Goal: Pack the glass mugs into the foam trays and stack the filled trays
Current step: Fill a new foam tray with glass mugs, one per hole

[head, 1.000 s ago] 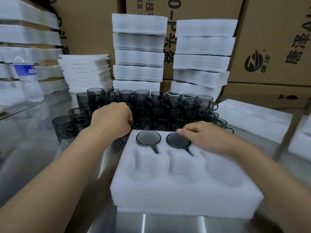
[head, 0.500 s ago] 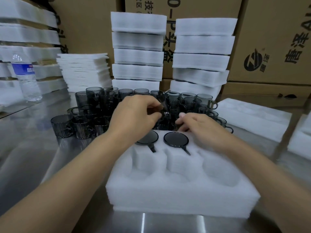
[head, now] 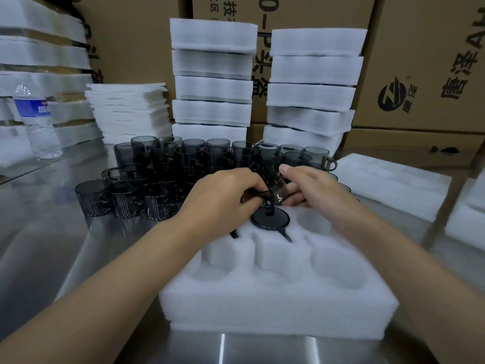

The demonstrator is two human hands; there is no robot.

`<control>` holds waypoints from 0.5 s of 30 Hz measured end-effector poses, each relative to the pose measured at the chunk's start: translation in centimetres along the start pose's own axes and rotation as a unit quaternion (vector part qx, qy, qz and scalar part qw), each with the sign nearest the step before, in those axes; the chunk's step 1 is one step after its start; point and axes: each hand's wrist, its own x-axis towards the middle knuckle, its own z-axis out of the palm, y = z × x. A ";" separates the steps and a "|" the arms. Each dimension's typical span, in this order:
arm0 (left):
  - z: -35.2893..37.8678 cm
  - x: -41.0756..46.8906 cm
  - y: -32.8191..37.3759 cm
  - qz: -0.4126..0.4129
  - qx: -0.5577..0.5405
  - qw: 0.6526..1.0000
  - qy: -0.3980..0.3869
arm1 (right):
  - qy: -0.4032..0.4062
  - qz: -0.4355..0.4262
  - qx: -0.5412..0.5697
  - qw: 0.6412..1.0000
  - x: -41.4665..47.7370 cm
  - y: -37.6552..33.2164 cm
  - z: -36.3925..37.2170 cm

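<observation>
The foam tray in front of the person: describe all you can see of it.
The foam tray is a thick white layered block lying flat on the steel table, with round pockets. One dark glass mug sits upside down in a back pocket; a second is mostly hidden under the left hand. The near pockets are empty.

A second ago the left hand (head: pixel 223 198) was among the loose mugs and the right hand (head: pixel 309 187) lay flat on the foam tray (head: pixel 275 306); now both hold one smoky mug (head: pixel 273 185), tilted, above the tray's back row.
</observation>
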 end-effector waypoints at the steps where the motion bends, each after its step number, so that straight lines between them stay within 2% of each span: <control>1: 0.0 0.0 -0.1 0.005 -0.003 1.000 -0.003 | 0.002 -0.004 0.001 1.000 0.0 0.0 0.0; 7: 0.3 0.1 -0.5 0.026 -0.012 1.000 0.009 | -0.004 -0.014 0.010 1.000 -0.2 0.0 0.0; 15: 0.4 0.3 -0.8 -0.011 -0.023 0.998 0.064 | -0.001 -0.021 0.043 0.999 -0.1 0.0 -0.1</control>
